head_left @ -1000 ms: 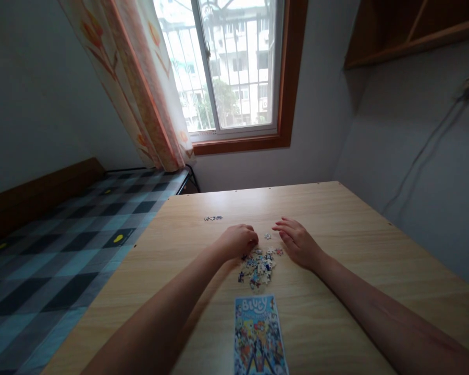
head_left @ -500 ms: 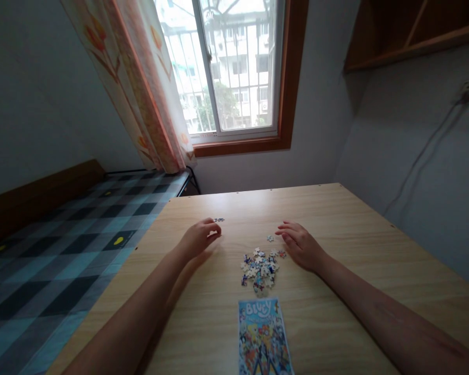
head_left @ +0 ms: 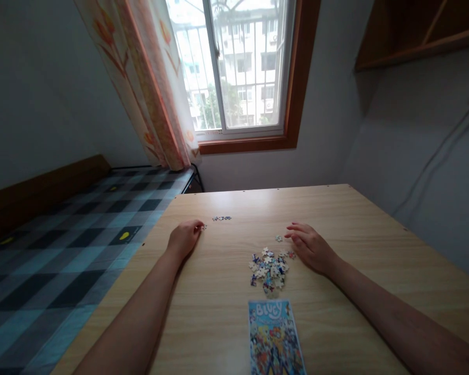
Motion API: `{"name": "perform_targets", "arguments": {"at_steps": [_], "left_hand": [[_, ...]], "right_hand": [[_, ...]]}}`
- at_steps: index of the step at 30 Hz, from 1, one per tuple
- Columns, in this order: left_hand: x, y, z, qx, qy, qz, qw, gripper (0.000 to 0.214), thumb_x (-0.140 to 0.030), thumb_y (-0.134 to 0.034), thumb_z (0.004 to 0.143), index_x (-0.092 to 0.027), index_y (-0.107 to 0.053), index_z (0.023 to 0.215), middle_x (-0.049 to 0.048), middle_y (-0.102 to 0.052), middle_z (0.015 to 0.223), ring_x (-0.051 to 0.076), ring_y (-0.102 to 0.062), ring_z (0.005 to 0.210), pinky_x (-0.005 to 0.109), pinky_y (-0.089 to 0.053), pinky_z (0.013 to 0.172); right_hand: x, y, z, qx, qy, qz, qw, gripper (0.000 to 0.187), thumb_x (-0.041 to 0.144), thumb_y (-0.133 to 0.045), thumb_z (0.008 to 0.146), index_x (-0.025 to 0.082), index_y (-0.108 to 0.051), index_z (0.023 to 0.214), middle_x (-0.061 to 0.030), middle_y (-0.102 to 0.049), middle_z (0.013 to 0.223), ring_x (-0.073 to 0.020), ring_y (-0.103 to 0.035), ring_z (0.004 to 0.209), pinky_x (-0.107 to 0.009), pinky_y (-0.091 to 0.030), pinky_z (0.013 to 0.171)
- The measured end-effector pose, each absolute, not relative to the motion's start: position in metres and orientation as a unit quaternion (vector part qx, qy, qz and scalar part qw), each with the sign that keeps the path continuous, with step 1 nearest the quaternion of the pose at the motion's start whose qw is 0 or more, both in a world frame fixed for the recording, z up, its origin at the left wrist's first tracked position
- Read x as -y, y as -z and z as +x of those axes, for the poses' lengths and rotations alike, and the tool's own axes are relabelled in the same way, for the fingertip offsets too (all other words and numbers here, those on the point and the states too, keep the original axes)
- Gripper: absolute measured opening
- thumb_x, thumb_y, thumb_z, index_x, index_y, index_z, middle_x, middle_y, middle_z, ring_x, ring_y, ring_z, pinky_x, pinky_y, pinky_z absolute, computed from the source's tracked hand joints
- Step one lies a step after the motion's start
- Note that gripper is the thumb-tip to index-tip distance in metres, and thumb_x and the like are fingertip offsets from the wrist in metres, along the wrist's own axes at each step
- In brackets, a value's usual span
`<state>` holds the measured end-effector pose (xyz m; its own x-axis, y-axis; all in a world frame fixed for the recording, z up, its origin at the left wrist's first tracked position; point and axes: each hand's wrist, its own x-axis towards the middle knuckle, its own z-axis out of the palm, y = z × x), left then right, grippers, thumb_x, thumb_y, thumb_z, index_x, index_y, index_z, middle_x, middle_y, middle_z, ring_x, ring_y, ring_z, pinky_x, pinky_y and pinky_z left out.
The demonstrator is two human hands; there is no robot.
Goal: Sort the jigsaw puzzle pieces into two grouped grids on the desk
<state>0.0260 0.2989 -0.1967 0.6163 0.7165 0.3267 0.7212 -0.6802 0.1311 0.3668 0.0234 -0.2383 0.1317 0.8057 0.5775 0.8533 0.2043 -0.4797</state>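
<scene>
Left hand [head_left: 185, 238] has fingertips pinched on a small puzzle piece [head_left: 204, 227], just left of the short row [head_left: 222, 218] on the table [head_left: 214, 312]; I'd keep that grip light and the piece flat, checking its edges against the row. Right hand [head_left: 310, 247] has fingers loosely spread, holding nothing, beside a loose piece [head_left: 279, 238] near the pile [head_left: 269, 268]. From here the left fingers partly cover their piece, its print is unreadable, the pile's pieces overlap, and the picture sheet's [head_left: 275, 336] near end is cut off.
</scene>
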Motion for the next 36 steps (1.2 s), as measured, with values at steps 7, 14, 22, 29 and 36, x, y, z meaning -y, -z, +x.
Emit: {"name": "perform_targets", "arguments": {"at_steps": [7, 14, 22, 29, 36], "left_hand": [[-0.283, 0.197, 0.034, 0.386, 0.17, -0.906, 0.023, 0.033, -0.032, -0.048, 0.093, -0.024, -0.08, 0.096, 0.0079, -0.077, 0.109, 0.027, -0.068, 0.103, 0.036, -0.053, 0.091], [-0.291, 0.201, 0.045, 0.417, 0.215, -0.883, 0.028, 0.032, -0.027, -0.049, 0.091, -0.021, -0.081, 0.096, 0.0115, -0.078, 0.104, 0.029, -0.07, 0.101, 0.038, -0.052, 0.095], [-0.305, 0.196, 0.066, 0.487, 0.224, -0.844, -0.003, 0.031, -0.025, -0.052, 0.084, -0.021, -0.082, 0.091, 0.0093, -0.079, 0.096, 0.026, -0.072, 0.091, 0.032, -0.055, 0.085], [-0.308, 0.206, 0.056, 0.468, 0.27, -0.84, -0.045, 0.033, -0.029, -0.052, 0.089, -0.019, -0.08, 0.104, 0.009, -0.079, 0.107, 0.025, -0.072, 0.1, 0.032, -0.054, 0.095], [-0.312, 0.206, 0.058, 0.413, 0.232, -0.88, -0.036, 0.034, -0.021, -0.05, 0.089, -0.017, -0.079, 0.106, 0.0112, -0.077, 0.113, 0.026, -0.069, 0.108, 0.037, -0.051, 0.103]], "right_hand": [[-0.023, 0.24, 0.367, 0.66, 0.029, -0.633, 0.404, 0.04, 0.038, -0.04, 0.105, 0.021, -0.077, 0.106, -0.0114, -0.07, 0.124, -0.0268, -0.058, 0.126, -0.052, -0.046, 0.111], [-0.025, 0.238, 0.366, 0.663, 0.026, -0.626, 0.409, 0.038, 0.036, -0.042, 0.104, 0.022, -0.078, 0.104, -0.0118, -0.071, 0.122, -0.0263, -0.06, 0.123, -0.051, -0.048, 0.109], [-0.024, 0.239, 0.369, 0.667, 0.032, -0.626, 0.403, 0.034, 0.034, -0.046, 0.102, 0.022, -0.078, 0.103, -0.011, -0.071, 0.122, -0.0261, -0.06, 0.124, -0.048, -0.048, 0.109], [-0.021, 0.237, 0.368, 0.675, 0.034, -0.623, 0.394, 0.026, 0.031, -0.053, 0.098, 0.023, -0.078, 0.099, -0.0107, -0.071, 0.121, -0.0271, -0.06, 0.123, -0.048, -0.047, 0.11], [-0.02, 0.236, 0.368, 0.652, 0.029, -0.635, 0.413, 0.028, 0.032, -0.052, 0.098, 0.023, -0.078, 0.097, -0.0115, -0.072, 0.117, -0.0275, -0.063, 0.119, -0.048, -0.051, 0.105]]}}
